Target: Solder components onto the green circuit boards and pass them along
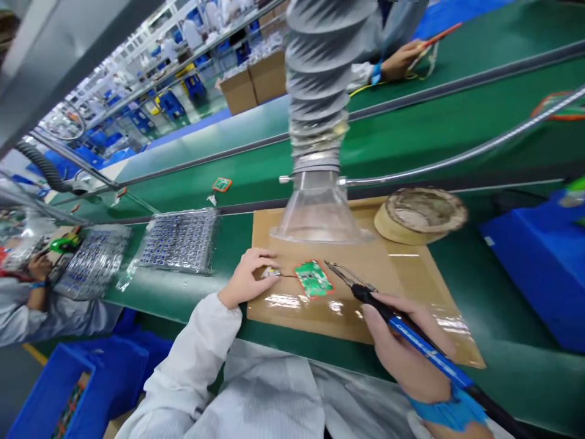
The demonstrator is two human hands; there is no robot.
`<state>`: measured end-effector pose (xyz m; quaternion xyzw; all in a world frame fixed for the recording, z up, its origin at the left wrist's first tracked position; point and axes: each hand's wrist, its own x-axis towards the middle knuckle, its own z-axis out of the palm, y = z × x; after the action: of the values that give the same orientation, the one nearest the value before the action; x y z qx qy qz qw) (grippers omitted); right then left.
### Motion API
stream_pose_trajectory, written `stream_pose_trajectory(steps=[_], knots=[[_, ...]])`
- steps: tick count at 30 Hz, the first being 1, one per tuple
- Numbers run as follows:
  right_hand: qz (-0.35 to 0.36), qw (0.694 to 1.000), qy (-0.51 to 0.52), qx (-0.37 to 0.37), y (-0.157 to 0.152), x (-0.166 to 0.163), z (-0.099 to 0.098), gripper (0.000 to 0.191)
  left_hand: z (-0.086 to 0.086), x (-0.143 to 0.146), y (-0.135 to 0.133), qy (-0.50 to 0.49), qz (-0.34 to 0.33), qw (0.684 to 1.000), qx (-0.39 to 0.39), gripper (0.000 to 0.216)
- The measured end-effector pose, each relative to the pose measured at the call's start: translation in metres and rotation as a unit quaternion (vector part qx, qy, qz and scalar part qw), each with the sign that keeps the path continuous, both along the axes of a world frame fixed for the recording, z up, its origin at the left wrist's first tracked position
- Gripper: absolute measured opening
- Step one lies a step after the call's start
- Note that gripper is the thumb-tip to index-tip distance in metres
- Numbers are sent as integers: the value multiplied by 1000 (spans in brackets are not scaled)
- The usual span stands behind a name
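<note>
My left hand (251,275) pinches a small white and yellowish part (271,272) between thumb and fingers; the fingers partly cover it. A short dark wire (287,276) runs from that part to a green circuit board (313,278) with an orange-red edge. The board lies flat on a tan, shiny-surfaced sheet (365,317). In my right hand (406,341) is a blue and black soldering iron (420,344), held like a pen. Its metal tip, with a thin curved metal piece beside it, points at the board's upper right edge, seemingly just apart from it.
A clear fume hood (320,213) on a grey hose hangs over the sheet. A tape-roll-like ring (420,216) stands behind, a blue bin (539,262) at right. Plastic-covered trays (180,241) lie left. Another board (222,184) rests further back. Co-workers' hands (402,61) show beyond and at left.
</note>
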<state>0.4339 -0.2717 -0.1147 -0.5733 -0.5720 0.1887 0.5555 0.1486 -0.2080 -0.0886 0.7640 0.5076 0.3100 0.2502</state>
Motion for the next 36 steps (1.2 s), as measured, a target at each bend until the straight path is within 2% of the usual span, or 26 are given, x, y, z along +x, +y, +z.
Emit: stream_pose_trajectory(steps=[3, 6, 10, 13, 17, 25, 30, 36], knots=[[67, 996, -39, -43, 2, -13, -2, 29, 6, -29, -22, -27, 150, 987, 56, 9], [142, 987, -61, -52, 4, -21, -10, 36, 17, -78, -32, 14, 271, 958, 95, 13], [215, 970, -101, -47, 6, -20, -21, 39, 39, -157, -14, 154, 419, 892, 70, 23], [245, 959, -139, -29, 8, -18, -25, 35, 54, -208, 12, 201, 458, 865, 45, 27], [264, 951, -159, -6, 11, -20, -27, 37, 63, -244, 48, 256, 439, 861, 22, 30], [229, 958, -173, 19, 14, -24, -24, 33, 65, -257, 116, 387, 320, 864, -38, 28], [211, 960, -178, 42, 17, -27, -19, 29, 74, -257, 134, 427, 257, 864, -69, 17], [205, 961, -178, 56, 17, -28, -12, 29, 89, -258, 143, 395, 240, 883, -85, 4]])
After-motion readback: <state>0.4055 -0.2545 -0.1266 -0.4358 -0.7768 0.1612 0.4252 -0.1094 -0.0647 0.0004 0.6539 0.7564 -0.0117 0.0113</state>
